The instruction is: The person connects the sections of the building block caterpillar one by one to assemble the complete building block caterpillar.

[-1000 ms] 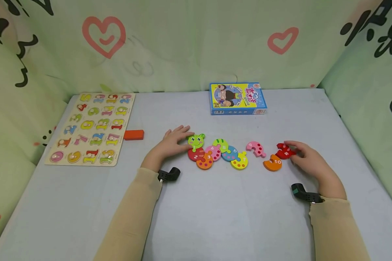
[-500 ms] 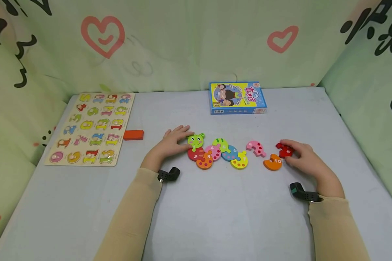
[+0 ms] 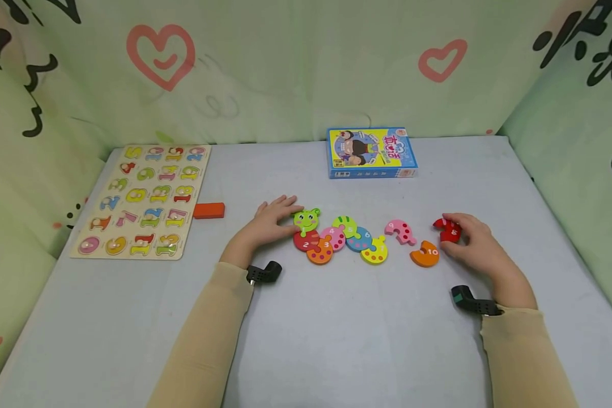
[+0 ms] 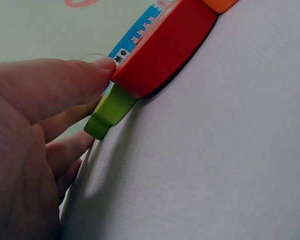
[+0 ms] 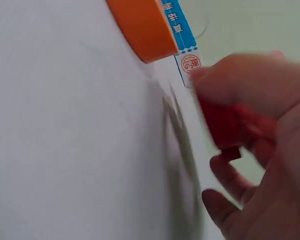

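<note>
My right hand (image 3: 474, 246) pinches a red puzzle piece (image 3: 449, 232) between thumb and fingers, just above the table; in the right wrist view the red piece (image 5: 221, 124) is blurred. Left of it lie a loose orange piece marked 10 (image 3: 425, 254) and a loose pink dotted piece (image 3: 400, 231). My left hand (image 3: 266, 226) rests with extended fingers against the left end of a joined caterpillar puzzle. Its thumb touches the red segment marked 2 (image 4: 167, 52), and its fingers lie beside the green smiling head (image 3: 306, 220). Orange, pink, green, blue and yellow segments follow to the right.
At the left lies a wooden number board (image 3: 143, 204) with an orange-red block (image 3: 209, 211) at its right edge. A blue and yellow box (image 3: 372, 153) stands at the back. Green fabric walls (image 3: 306, 73) enclose the table's back and sides.
My right hand has shifted slightly away from me with the red piece, which has turned and now stands apart from the orange piece. The left hand and joined caterpillar have stayed put.
</note>
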### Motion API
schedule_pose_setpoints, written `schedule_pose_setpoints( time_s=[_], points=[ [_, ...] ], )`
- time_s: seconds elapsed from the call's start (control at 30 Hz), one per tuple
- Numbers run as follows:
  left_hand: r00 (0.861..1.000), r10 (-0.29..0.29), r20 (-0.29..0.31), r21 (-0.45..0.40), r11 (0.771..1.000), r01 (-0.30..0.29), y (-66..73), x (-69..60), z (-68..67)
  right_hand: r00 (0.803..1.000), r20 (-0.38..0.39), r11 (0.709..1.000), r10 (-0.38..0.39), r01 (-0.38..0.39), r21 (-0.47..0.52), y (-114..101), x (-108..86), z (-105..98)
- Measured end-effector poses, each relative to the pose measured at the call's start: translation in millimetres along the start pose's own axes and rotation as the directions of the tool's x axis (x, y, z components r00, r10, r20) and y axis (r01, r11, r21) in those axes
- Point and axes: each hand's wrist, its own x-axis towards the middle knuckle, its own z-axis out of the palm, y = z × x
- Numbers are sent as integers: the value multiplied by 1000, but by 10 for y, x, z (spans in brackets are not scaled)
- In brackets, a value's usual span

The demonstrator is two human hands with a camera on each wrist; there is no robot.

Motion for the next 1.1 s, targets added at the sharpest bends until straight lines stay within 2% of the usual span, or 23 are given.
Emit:
schedule_pose_setpoints(
  time_s=[0.1,0.17,0.27,0.4,0.6,0.8,1.1],
  points=[
    [1000,-2,0,-2,1000,2,-5,2,1,998,-42,996,-47,50,71,-148,-18,-33],
    [1000,-1,0,-1,1000,1,-6,3,3,996,-44,990,-78,82,115,-272,-16,-34],
    [1000,0,-3,5,1000,0,-10,8,6,993,0,977,-118,116,180,-458,3,9],
    [1000,0,-6,7,1000,0,-14,8,10,987,81,965,-142,119,235,-641,47,122],
    [1000,0,-7,2,1000,0,-17,8,14,978,134,970,-160,131,207,-741,115,256],
    [1000,1,-6,6,1000,-1,-21,10,14,982,129,982,-138,119,144,-747,140,256],
    [1000,2,-8,8,1000,-2,-26,10,12,967,171,979,-190,175,100,-725,193,326]
  ],
)
